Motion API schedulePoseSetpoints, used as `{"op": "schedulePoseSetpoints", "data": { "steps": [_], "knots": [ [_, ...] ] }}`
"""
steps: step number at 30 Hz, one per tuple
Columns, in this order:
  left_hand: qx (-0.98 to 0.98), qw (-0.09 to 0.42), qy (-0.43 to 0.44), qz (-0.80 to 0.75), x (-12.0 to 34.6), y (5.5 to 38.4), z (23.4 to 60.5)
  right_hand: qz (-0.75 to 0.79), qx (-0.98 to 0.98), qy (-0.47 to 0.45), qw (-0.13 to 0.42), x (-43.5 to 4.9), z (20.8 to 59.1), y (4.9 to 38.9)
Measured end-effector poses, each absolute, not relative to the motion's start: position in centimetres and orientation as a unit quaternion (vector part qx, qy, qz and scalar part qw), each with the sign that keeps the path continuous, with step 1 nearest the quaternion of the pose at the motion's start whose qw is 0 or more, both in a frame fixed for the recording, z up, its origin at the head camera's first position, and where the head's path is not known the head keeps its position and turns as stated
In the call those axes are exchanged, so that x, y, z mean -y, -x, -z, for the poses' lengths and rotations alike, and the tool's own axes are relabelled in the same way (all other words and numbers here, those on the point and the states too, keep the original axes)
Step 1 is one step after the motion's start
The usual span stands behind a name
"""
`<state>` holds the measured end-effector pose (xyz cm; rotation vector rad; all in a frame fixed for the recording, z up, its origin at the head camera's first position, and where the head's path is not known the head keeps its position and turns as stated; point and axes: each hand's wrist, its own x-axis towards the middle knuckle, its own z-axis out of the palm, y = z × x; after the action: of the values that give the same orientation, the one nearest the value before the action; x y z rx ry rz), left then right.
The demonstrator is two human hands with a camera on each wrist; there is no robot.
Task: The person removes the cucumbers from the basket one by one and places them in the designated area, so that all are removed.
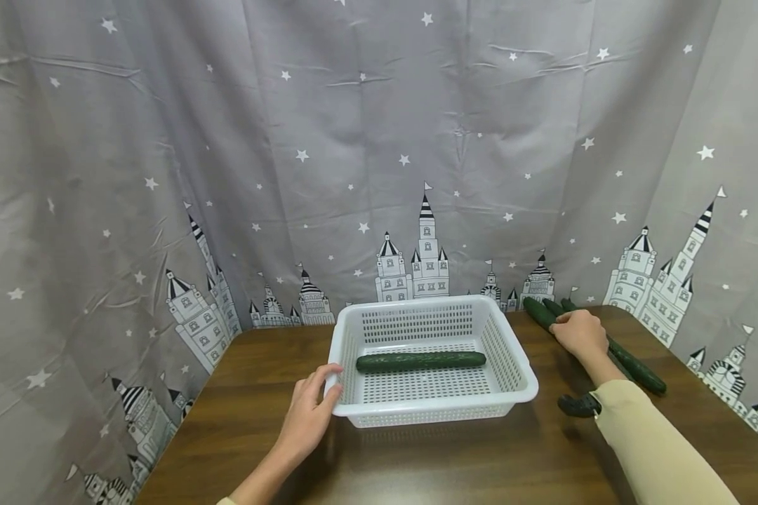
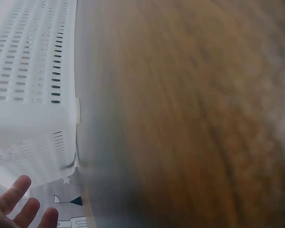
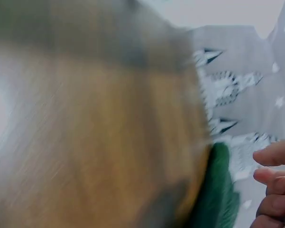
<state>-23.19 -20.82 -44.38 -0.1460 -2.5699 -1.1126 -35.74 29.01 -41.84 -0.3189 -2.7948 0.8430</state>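
Observation:
A white plastic basket (image 1: 431, 406) with slotted walls stands on the table, and one cucumber (image 1: 420, 361) lies crosswise inside it. At the basket's left rim is my left hand (image 1: 306, 414), fingertips touching the edge. The left wrist view shows relaxed, spread fingers (image 2: 26, 211) beside the basket's wall. To the right, my right hand (image 1: 581, 332) is over several cucumbers (image 1: 638, 367) lying side by side. In the right wrist view, its loosely bent fingers (image 3: 275, 202) are apart from the green cucumbers (image 3: 217, 185), with nothing held.
Brown wooden table (image 1: 253, 379) surrounds the basket. A grey curtain (image 1: 328, 196) printed with castles and stars hangs behind and along both sides. A black strapped device (image 1: 579, 405) sits at the right wrist, under a pale yellow sleeve (image 1: 657, 442).

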Motion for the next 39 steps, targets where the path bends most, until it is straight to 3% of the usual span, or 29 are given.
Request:
{"op": "schedulePoseSetpoints", "data": {
  "steps": [11,25,39],
  "knots": [
    [0.907,0.160,0.047,0.386,21.4,22.8,44.2,-0.336,0.937,-0.007,0.093,-24.7,36.9,37.2],
    [0.881,0.135,0.066,0.448,22.0,23.2,44.3,-0.437,0.897,-0.052,-0.037,-20.0,33.3,38.8],
    [0.874,0.101,0.057,0.472,22.1,23.1,43.9,-0.483,0.862,-0.087,-0.128,-16.3,34.2,40.3]
  ]
}}
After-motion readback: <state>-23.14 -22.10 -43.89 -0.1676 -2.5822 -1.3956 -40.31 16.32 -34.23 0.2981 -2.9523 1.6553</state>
